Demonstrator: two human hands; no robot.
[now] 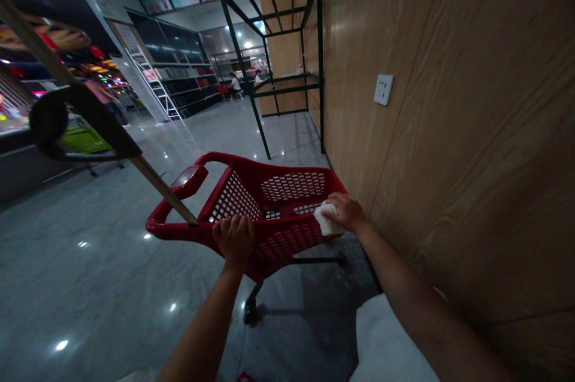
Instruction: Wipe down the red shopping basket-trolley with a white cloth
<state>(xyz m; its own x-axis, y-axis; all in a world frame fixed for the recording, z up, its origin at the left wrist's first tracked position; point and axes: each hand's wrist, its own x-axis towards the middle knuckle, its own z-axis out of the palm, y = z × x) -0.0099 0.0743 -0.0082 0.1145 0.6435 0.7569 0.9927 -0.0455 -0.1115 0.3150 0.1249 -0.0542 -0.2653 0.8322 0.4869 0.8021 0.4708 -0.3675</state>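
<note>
A red plastic shopping cart (pixel 274 196) stands on the grey floor in front of me, beside a wooden wall. My left hand (pixel 234 239) is closed round the cart's near rim. My right hand (pixel 344 212) is closed on a white cloth (pixel 327 221) and presses it against the cart's right rim. The basket's mesh sides and its red handle (pixel 177 223) at the left are in plain sight.
A wood-panel wall (pixel 449 130) with a white socket (pixel 383 89) runs along the right. An empty black metal rack (pixel 287 52) stands ahead. A ladder (pixel 157 88) and dark shelves lie further back, where people sit. A long stick with a dark pad (pixel 76 118) crosses the left.
</note>
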